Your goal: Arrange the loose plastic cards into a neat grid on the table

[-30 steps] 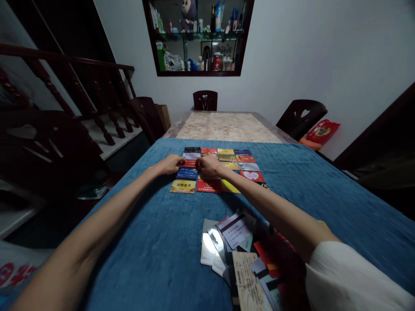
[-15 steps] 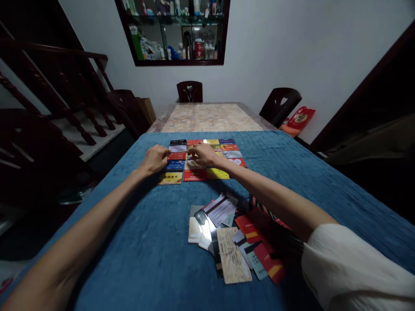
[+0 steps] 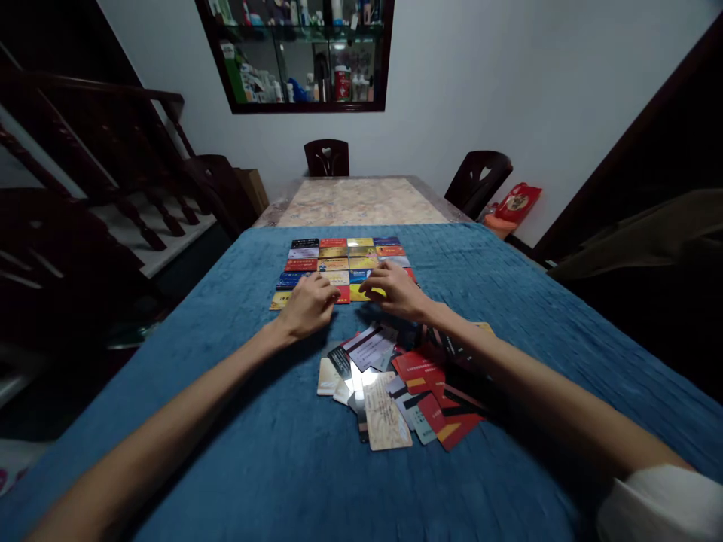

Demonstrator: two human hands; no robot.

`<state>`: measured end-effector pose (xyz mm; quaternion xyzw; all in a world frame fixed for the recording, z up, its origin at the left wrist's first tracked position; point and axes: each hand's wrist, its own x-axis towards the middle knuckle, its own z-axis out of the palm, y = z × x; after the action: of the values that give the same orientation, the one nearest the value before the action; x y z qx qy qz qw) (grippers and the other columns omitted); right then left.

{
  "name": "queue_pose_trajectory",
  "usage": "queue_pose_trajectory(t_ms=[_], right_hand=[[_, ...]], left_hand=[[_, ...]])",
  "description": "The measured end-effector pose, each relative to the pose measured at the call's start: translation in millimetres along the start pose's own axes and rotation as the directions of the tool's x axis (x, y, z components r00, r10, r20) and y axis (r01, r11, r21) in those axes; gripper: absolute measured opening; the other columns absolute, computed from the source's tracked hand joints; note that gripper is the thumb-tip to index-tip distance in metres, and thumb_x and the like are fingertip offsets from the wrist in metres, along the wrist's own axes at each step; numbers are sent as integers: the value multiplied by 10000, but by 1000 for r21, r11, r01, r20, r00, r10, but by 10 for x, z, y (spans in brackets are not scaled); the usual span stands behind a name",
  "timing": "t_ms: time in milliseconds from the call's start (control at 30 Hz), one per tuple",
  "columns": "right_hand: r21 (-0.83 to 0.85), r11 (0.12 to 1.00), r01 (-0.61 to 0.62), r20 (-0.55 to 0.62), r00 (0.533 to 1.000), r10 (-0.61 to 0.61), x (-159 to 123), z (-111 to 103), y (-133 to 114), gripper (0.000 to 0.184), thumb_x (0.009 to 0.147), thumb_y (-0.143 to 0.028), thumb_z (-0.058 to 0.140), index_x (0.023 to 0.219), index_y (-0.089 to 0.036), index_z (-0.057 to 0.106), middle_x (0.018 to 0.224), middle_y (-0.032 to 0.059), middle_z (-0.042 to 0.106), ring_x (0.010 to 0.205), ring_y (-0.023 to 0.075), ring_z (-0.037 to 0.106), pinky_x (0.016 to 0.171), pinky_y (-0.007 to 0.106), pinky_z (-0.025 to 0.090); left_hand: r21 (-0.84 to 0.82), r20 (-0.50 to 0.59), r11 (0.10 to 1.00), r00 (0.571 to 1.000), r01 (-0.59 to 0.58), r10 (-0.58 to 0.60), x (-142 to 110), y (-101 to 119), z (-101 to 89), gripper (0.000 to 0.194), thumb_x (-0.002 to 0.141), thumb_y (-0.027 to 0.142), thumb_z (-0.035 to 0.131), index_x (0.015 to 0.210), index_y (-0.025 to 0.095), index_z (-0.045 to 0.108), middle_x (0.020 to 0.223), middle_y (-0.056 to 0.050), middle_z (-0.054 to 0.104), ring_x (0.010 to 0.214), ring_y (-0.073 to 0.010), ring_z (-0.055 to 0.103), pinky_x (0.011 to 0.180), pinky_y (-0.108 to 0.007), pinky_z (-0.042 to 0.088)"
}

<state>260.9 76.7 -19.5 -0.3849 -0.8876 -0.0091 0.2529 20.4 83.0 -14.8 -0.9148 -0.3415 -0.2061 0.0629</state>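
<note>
- Both grips have come back from the grid's middle row toward its near edge; the grid's cards look unshifted.
- Grid (image 3: 333, 264): it lies flat on the blue cloth (image 3: 265, 452) over the bench (image 3: 350, 199), partly under my fingers and mostly beyond them.
- Its cards point sideways as I see them, long axes left to right, in rows across the cloth.
- Left grip (image 3: 309, 305): over the near-left cards, fingers curled; I cannot tell whether it pinches one.
- Right grip (image 3: 398, 292): over the near-right cards, thumb and fingers loosely parted, with nothing visible between them.
- Pile (image 3: 421, 365): on my side of both grips, more toward the right. I judge the right one nearer; its forearm (image 3: 525, 369) passes above the pile's right part.
- Pile cards point several ways. One tan card (image 3: 387, 418) at the near side runs mostly away from me, long axis leaning slightly left at its far end.
</note>
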Motion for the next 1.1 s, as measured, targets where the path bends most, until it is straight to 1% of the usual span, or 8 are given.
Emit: queue_pose_trajectory(t_ms=[100, 167, 267, 367, 500, 767, 900, 1100], right_hand=[[55, 997, 48, -10, 999, -48, -260, -35, -76, 181, 903, -176, 597, 1021, -212, 730, 1000, 72, 715, 928, 239, 516, 876, 407, 391], [87, 995, 44, -8, 999, -43, -399, -51, -145, 207, 914, -197, 602, 1085, -227, 715, 1082, 70, 710, 995, 247, 517, 894, 414, 402], [113, 993, 40, 55, 997, -46, -540, -57, -240, 246, 935, -246, 597, 1160, -240, 696, 1189, 74, 694, 1079, 268, 497, 925, 447, 407], [126, 992, 16, 147, 989, -35, -614, -46, -296, 286, 939, -289, 601, 1207, -230, 682, 1246, 89, 682, 1123, 289, 481, 951, 488, 405], [128, 992, -4, 223, 974, -25, -659, -36, -320, 298, 935, -321, 609, 1215, -249, 683, 1250, 87, 686, 1164, 299, 481, 965, 507, 404], [186, 982, -16, 227, 973, -27, -703, -110, -369, 372, 922, -413, 622, 1227, -206, 676, 1252, 114, 670, 1125, 294, 487, 975, 516, 415], [214, 977, -10, 212, 977, -36, -702, -137, -384, 341, 931, -413, 606, 1191, -210, 691, 1208, 114, 682, 1098, 284, 493, 975, 508, 418], [262, 965, -20, 194, 981, -32, -688, -137, -383, 323, 950, -373, 589, 1203, -192, 676, 1183, 100, 695, 1087, 269, 506, 989, 489, 423]], left_hand=[[-74, -25, 996, 998, -58, 56, -118, 286, -15, 173, 893, 149, 540, 913, 145, 711, 901, -95, 696, 933, -254, 564, 807, -402, 457], [-128, -42, 989, 997, -75, 70, -204, 453, -24, 166, 908, 168, 544, 907, 141, 708, 887, -92, 689, 922, -246, 557, 813, -400, 463], [-206, -47, 975, 996, -80, 72, -326, 642, -35, 155, 917, 219, 573, 924, 141, 706, 911, -87, 690, 937, -242, 552, 847, -414, 461], [-248, -18, 967, 998, -65, 62, -415, 740, -36, 163, 887, 270, 632, 968, 151, 708, 945, -82, 695, 976, -258, 551, 845, -429, 452], [-274, 59, 961, 997, -27, 45, -474, 764, -22, 223, 841, 322, 696, 987, 154, 705, 1025, -84, 701, 1029, -275, 550, 863, -454, 441], [-253, 133, 967, 991, 29, 5, -504, 737, -16, 317, 827, 319, 705, 1096, 153, 674, 1109, -100, 681, 1083, -286, 547, 886, -453, 441], [-251, 118, 968, 993, 32, -3, -509, 713, -6, 252, 845, 298, 680, 1042, 140, 689, 1068, -105, 689, 1032, -271, 571, 864, -436, 448], [-306, 38, 952, 999, 6, 5, -500, 653, 4, 152, 901, 254, 595, 920, 163, 715, 937, -78, 733, 965, -245, 605, 860, -418, 447]])
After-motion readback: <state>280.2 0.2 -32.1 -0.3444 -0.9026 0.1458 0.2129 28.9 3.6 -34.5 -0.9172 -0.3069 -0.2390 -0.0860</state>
